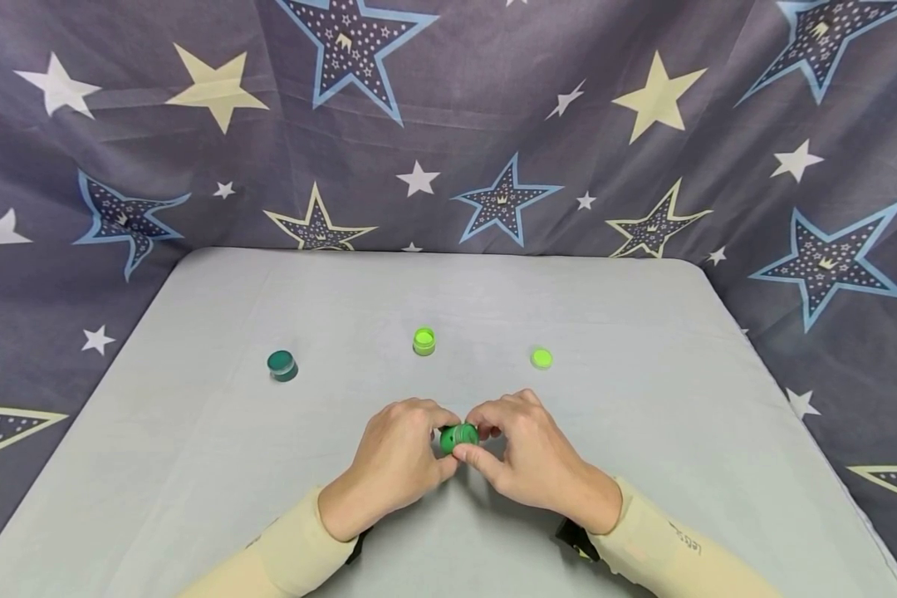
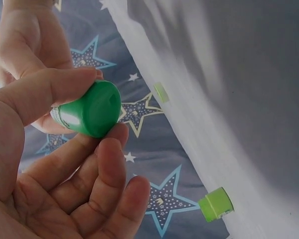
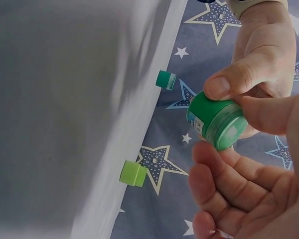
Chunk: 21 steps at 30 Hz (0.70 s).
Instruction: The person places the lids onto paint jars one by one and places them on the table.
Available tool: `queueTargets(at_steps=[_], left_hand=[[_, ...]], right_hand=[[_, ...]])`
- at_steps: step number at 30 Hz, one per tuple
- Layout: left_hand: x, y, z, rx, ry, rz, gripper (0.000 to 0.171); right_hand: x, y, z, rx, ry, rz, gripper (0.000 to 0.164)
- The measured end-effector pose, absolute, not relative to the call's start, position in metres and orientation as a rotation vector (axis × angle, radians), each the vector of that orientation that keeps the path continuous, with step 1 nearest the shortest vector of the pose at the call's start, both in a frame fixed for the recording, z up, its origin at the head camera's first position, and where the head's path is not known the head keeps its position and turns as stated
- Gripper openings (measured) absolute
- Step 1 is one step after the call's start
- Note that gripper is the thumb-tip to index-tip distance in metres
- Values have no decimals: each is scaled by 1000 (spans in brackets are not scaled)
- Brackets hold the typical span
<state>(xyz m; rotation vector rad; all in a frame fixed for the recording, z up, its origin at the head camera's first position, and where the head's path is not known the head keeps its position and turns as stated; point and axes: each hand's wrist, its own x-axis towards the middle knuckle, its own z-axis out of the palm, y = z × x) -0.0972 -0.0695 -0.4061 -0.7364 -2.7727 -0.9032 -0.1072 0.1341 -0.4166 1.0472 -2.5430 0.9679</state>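
Note:
Both hands hold a small green paint jar (image 1: 452, 439) on its side, low over the near middle of the table. My left hand (image 1: 404, 444) grips the jar's body between thumb and fingers. At the other end, my right hand (image 1: 531, 453) pinches the lid, its thumb lying along the near side. The left wrist view shows the smooth round base (image 2: 105, 107) of the jar. From the right wrist, the lid end (image 3: 229, 130) appears with a clear rim, and a printed label (image 3: 195, 122) sits on the body.
Beyond the hands stands a lime-green jar (image 1: 423, 342) without its lid. A lime-green lid (image 1: 541, 359) lies to its right. Farther left is a dark teal jar (image 1: 282, 365) with its lid on. A star-patterned cloth (image 1: 448, 124) hangs behind the grey-white table (image 1: 643, 332).

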Motion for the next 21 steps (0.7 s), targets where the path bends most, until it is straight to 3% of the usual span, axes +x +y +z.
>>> queueTargets(at_steps=[21], left_hand=[[-98,-69,-405,-706,-2767,-869,26]], right_hand=[[-109,136,-413,1013,-2499,954,31]])
